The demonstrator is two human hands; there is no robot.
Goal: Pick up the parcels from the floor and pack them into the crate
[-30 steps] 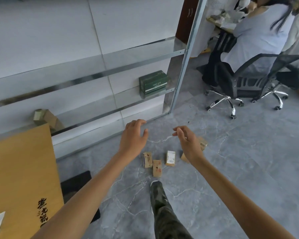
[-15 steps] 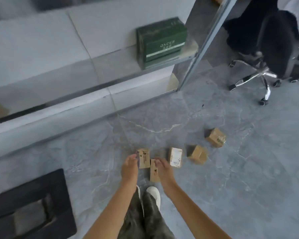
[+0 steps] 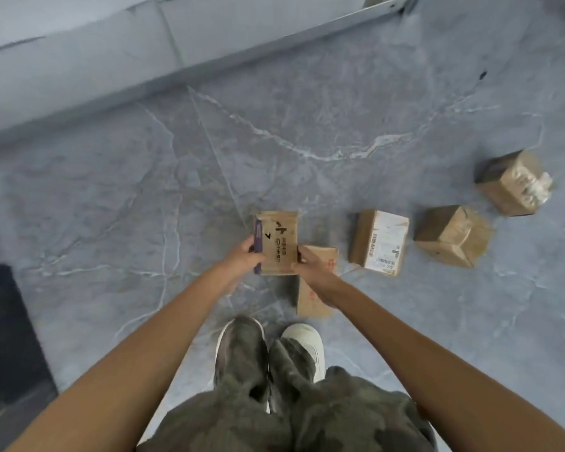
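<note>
Centre of frame: my left hand (image 3: 247, 259) and right hand (image 3: 309, 262) grip the printed parcel (image 3: 279, 238) by opposite edges, fingers curled around it; its black print is illegible. To its right, the barcode-labelled parcel (image 3: 384, 243) lies on the floor (image 3: 307, 125).

One view only: head camera, high above floor (image 3: 307, 141), tilted steeply down and forward. Shoes (image 3: 302, 337) at bottom edge, wall base (image 3: 144, 60) along top (wide-angle, lines bowed). Mid-frame, near lens: left hand (image 3: 245, 257), right hand (image 3: 310, 269), parcel (image 3: 279, 243).

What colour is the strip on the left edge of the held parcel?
Purple strip, against the brown printed parcel; the head view shows it.
</note>
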